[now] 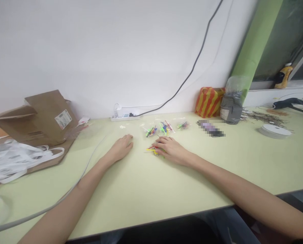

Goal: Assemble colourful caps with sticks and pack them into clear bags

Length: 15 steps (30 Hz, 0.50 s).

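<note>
My left hand (120, 148) rests palm down on the table, fingers stretched forward and slightly bent, with nothing in it. Under and between the fingers and thumb of my right hand (172, 150) is a small bunch of coloured plastic sticks (154, 150); yellow, red and green ends poke out, and the rest is hidden by the hand. Just beyond it lie clear plastic bags with similar small pieces: a left bag (151, 131), a middle bag (166, 127) and a right bag (183, 125).
A cardboard box (46, 117) and white straps (16, 159) occupy the left. A grey cable (84, 171) crosses my left forearm. A power strip (124, 117) sits by the wall. To the right are a blurred phone-like item (210, 128), a striped bag (209, 101) and a white spool (275, 130).
</note>
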Motion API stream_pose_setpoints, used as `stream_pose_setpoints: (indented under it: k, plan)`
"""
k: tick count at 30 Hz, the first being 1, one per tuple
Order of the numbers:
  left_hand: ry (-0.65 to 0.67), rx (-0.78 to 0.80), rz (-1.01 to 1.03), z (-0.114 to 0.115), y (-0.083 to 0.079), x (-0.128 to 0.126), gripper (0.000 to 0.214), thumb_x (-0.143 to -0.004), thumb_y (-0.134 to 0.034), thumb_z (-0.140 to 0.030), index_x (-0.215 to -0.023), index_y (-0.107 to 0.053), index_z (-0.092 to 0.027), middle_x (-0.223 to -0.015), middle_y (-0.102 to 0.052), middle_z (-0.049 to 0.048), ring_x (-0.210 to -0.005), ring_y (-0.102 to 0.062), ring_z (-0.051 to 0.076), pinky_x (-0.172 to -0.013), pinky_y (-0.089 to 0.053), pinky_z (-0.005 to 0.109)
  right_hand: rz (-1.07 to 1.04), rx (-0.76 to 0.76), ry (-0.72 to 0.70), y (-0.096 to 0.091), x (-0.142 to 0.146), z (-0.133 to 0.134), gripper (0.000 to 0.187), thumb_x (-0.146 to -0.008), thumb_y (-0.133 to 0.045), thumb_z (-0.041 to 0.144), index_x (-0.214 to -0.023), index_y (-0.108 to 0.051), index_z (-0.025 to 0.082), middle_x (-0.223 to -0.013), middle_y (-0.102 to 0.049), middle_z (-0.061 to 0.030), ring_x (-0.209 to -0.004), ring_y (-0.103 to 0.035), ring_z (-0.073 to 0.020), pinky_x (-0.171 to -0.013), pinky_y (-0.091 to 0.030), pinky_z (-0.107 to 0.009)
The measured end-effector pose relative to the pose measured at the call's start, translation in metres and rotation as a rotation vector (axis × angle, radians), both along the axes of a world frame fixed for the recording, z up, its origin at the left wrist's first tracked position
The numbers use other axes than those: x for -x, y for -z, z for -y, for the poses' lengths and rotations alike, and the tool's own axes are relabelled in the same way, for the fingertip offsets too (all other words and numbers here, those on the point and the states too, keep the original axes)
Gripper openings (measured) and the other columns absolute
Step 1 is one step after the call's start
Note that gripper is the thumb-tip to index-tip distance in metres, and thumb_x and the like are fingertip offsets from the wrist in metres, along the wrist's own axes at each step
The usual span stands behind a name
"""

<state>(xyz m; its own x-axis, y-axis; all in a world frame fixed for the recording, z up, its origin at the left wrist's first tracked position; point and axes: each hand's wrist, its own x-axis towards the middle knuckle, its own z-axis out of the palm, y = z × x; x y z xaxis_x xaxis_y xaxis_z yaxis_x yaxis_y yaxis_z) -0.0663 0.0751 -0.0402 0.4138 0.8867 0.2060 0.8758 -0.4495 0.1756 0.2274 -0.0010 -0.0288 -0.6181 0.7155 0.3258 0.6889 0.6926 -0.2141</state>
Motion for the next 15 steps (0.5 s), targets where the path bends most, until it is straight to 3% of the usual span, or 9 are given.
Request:
stream_pose_setpoints:
  k: [3,6,9,11,15]
  plan:
    - [0.026,0.007,0.004,-0.004,0.003,0.005,0.039,-0.096,-0.036,-0.036,-0.127,-0.051,-0.017,-0.136,-0.059,0.0149,-0.131,-0.054,0.03,-0.111,-0.039,0.047,0.026,0.007,0.096,-0.002,0.0,-0.002,0.032,-0.106,-0.041,0.032,-0.124,-0.066,0.022,-0.117,-0.064,-0.011,-0.114,-0.055,-0.0247,-0.095,-0.04,-0.039]
    - [0.036,0.0,0.006,-0.004,0.003,0.003,0.036,-0.095,-0.037,-0.029,-0.127,-0.049,-0.018,-0.145,-0.053,0.0143,-0.146,-0.037,0.031,-0.119,-0.029,0.051,0.057,-0.001,0.147,-0.004,-0.001,-0.002,0.028,-0.104,-0.046,0.028,-0.117,-0.069,0.02,-0.11,-0.064,-0.0114,-0.109,-0.056,-0.024,-0.091,-0.04,-0.036]
    - [0.062,-0.11,0.02,0.004,-0.004,-0.007,0.032,-0.089,-0.039,-0.018,-0.119,-0.051,-0.017,-0.156,-0.039,0.0156,-0.153,-0.024,0.031,-0.122,-0.022,0.053,0.084,-0.016,0.165,-0.007,-0.003,-0.003,0.025,-0.103,-0.049,0.027,-0.112,-0.071,0.019,-0.105,-0.065,-0.0112,-0.105,-0.056,-0.0236,-0.088,-0.039,-0.035]
    - [0.095,-0.229,0.085,0.013,-0.011,-0.017,0.028,-0.088,-0.039,-0.014,-0.113,-0.051,-0.018,-0.152,-0.044,0.0153,-0.148,-0.033,0.029,-0.119,-0.029,0.05,0.104,-0.024,0.172,-0.008,-0.004,-0.004,0.024,-0.103,-0.049,0.026,-0.109,-0.072,0.019,-0.104,-0.065,-0.0108,-0.103,-0.056,-0.0233,-0.086,-0.039,-0.034]
    - [0.177,-0.305,0.189,0.031,-0.023,-0.035,0.027,-0.09,-0.038,-0.012,-0.113,-0.051,-0.021,-0.137,-0.054,0.012,-0.132,-0.05,0.026,-0.111,-0.039,0.048,0.152,-0.028,0.206,-0.012,-0.007,-0.005,0.025,-0.103,-0.049,0.025,-0.104,-0.073,0.019,-0.1,-0.066,-0.0097,-0.101,-0.056,-0.0228,-0.083,-0.037,-0.033]
